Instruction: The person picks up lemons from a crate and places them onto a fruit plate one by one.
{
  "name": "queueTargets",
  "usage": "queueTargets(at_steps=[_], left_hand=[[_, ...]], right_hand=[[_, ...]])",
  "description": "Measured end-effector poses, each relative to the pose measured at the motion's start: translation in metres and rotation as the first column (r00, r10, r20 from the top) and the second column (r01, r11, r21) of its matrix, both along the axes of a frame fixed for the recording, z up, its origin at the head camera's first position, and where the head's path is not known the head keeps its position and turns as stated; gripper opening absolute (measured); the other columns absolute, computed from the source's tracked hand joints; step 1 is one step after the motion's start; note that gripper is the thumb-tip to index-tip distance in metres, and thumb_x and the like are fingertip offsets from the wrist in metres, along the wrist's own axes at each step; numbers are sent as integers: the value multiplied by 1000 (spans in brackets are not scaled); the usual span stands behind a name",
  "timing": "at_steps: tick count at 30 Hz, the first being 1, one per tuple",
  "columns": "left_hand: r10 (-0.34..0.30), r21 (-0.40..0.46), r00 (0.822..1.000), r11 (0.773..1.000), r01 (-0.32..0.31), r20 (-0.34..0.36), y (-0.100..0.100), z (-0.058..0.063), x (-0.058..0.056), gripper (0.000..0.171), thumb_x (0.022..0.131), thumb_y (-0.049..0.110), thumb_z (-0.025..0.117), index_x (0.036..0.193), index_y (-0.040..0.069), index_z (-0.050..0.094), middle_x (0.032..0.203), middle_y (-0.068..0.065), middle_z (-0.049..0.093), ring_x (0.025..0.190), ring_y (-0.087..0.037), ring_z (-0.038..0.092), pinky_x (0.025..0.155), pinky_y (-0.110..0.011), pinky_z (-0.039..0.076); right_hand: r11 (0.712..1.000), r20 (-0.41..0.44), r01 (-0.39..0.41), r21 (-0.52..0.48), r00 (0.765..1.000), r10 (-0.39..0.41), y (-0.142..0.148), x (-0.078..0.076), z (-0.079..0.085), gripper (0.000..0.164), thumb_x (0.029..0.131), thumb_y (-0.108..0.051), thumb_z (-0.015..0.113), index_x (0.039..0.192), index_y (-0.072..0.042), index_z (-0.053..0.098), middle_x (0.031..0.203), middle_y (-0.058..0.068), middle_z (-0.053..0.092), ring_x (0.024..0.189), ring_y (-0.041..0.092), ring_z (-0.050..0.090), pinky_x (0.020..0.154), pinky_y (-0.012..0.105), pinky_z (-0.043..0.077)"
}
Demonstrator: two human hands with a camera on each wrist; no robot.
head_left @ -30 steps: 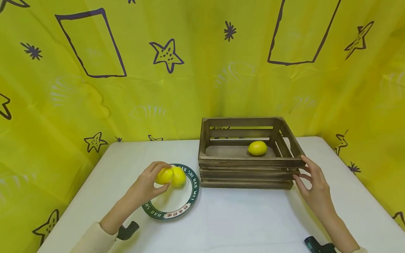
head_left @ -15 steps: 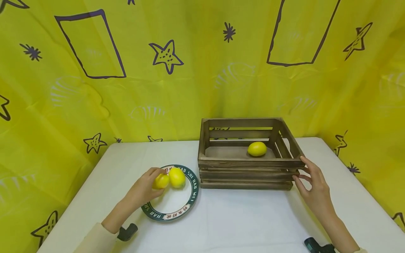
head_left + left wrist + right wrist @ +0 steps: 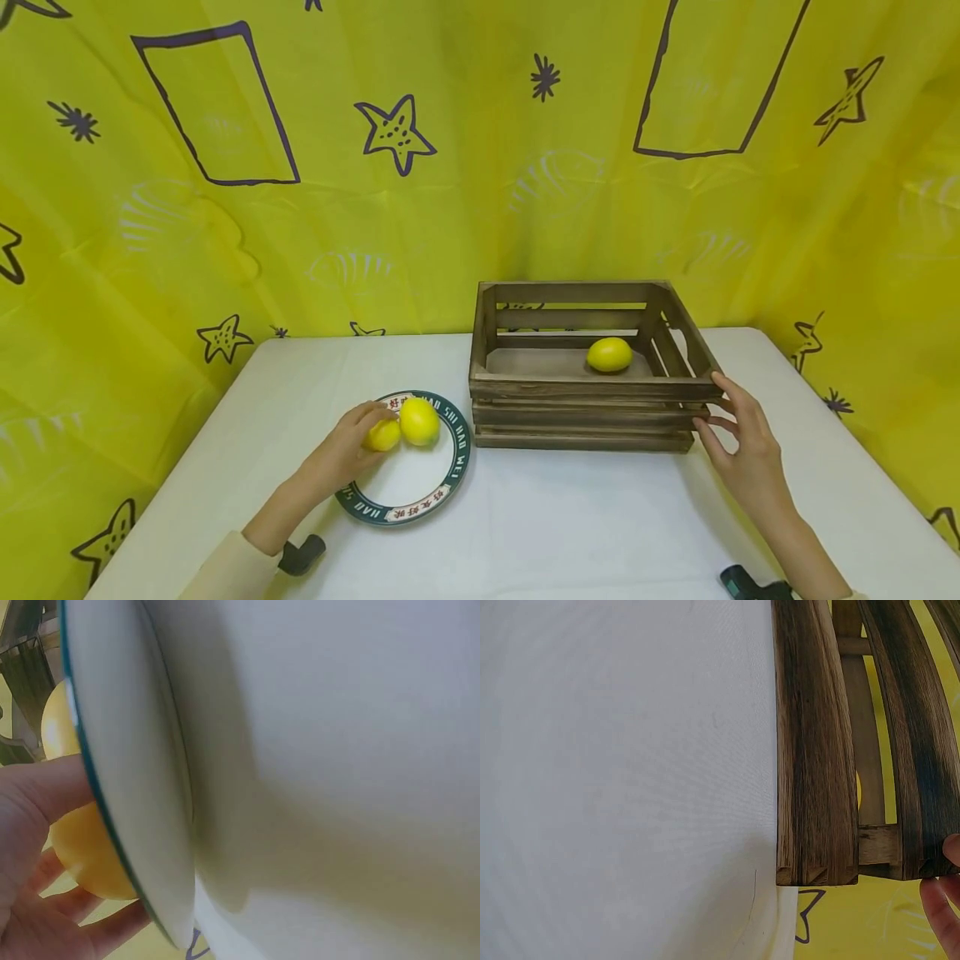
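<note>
Left hand (image 3: 348, 443) half-closed round a lemon (image 3: 385, 436) over the plate (image 3: 422, 509); second lemon (image 3: 420, 422) just beyond. Right hand (image 3: 747, 450) half-closed too, pinching the near corner of the crate (image 3: 585, 415). Third lemon (image 3: 609, 355) inside, past both hands.

Left hand (image 3: 347, 443) curved, right hand (image 3: 752, 458) well apart from it and likewise bent

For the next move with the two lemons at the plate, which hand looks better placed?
Probably the left. The left hand grips one lemon at the plate, with the other lemon just beside it; the right hand holds a corner of the wooden crate, farther from both.
</note>
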State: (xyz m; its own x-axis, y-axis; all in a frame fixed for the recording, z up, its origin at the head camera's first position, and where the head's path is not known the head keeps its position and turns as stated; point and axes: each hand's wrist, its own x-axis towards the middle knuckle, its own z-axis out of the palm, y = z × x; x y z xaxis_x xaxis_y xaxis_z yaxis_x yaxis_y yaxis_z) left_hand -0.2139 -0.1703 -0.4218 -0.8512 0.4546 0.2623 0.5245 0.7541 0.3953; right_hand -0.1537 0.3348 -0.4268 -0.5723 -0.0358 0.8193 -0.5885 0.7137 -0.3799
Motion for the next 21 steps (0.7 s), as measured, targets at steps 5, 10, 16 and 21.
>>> queueTargets(at_steps=[5,10,16,21], left_hand=[[-21,-23,1000,1000,21,-14,-2,-4,0,59,75,0,80,129,8,57,138,-20,49,126,-43,47,99,-55,46],[-45,-32,996,999,42,-74,-3,-3,-2,72,76,13,84,138,8,47,139,-17,50,125,-38,50,100,-52,46],[-41,-17,991,999,40,-125,-3,-1,-2,71,81,21,80,139,6,42,137,-16,51,122,-36,53,99,-51,47],[-42,-15,989,999,40,-143,-2,0,-2,68,82,20,79,139,6,43,136,-16,52,121,-35,54,98,-51,48]], right_hand=[[1000,-7,3,1,1000,-3,0,0,-1,69,96,-46,46,140,8,41,135,27,46,119,-12,42,87,1,40],[1000,1,9,-6,1000,-9,1,0,-2,69,96,-46,46,140,8,41,140,17,45,119,-12,42,87,1,41],[1000,-12,6,-14,1000,-6,1,-2,-3,70,96,-47,46,138,8,43,143,8,45,118,-12,43,86,1,40],[1000,8,14,-19,1000,-14,1,0,-2,69,96,-47,46,139,7,42,144,-1,41,118,-13,42,86,1,41]])
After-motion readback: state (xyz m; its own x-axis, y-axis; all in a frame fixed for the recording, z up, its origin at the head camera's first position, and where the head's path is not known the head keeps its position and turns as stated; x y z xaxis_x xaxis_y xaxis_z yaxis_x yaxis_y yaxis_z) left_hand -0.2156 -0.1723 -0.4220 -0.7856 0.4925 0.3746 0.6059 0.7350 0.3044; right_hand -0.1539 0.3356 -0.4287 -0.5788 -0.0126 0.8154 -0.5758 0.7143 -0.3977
